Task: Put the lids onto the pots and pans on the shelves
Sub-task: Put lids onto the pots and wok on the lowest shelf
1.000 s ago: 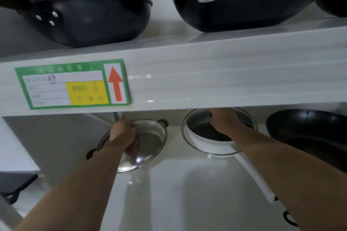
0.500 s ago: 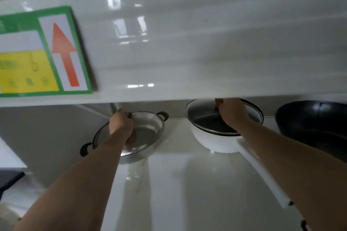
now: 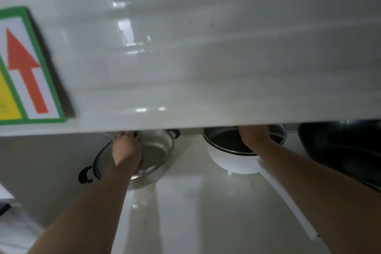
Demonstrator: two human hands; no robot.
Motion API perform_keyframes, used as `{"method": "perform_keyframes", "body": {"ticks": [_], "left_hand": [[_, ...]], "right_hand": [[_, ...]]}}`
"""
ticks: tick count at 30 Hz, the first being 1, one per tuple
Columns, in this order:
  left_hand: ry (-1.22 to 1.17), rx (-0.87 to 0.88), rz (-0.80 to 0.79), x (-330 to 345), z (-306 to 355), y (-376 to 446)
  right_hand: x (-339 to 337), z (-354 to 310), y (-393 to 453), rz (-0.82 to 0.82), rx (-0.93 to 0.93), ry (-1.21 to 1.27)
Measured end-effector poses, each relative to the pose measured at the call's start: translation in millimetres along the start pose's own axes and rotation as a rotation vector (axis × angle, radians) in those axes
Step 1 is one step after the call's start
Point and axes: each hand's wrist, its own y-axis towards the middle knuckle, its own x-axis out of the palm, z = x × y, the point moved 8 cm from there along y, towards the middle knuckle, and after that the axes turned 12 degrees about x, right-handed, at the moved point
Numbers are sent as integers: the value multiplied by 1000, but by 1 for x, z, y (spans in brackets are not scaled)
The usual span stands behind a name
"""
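On the lower shelf (image 3: 181,212) a steel pot (image 3: 144,181) with black side handles stands at the left. My left hand (image 3: 126,148) grips the knob of a steel lid (image 3: 156,150) lying on that pot. To the right is a white saucepan (image 3: 233,163) with a long white handle (image 3: 288,202). My right hand (image 3: 254,137) holds a glass lid (image 3: 226,142) by its top, resting on the saucepan's rim. The upper shelf's front hides the far edges of both lids.
The white front edge of the upper shelf (image 3: 206,57) fills the top of the view and carries a green label with a red arrow (image 3: 26,68). A black wok (image 3: 346,146) sits at the right of the lower shelf.
My head has moved closer and lower, so the upper shelf's pans have left the view. Both lids have come down onto their pots, and both hands stay on them.
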Motion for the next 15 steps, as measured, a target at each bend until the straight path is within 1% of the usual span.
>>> {"method": "perform_keyframes", "body": {"ticks": [3, 7, 9, 10, 12, 15], "left_hand": [[42, -21, -29, 2, -3, 0], [-49, -76, -86, 2, -6, 0], [-9, -82, -120, 0, 2, -3], [37, -71, -131, -1, 13, -7], [71, 3, -150, -2, 59, -21], [-92, 219, -170, 5, 165, -58]], "right_hand": [[5, 2, 0, -28, -8, -28], [9, 2, 0, -75, -33, -68], [9, 1, -1, -85, -49, -74], [6, 0, -3, -84, -54, -67], [-4, 4, -9, -79, -48, -54], [-33, 19, -19, -30, 2, -37]]}}
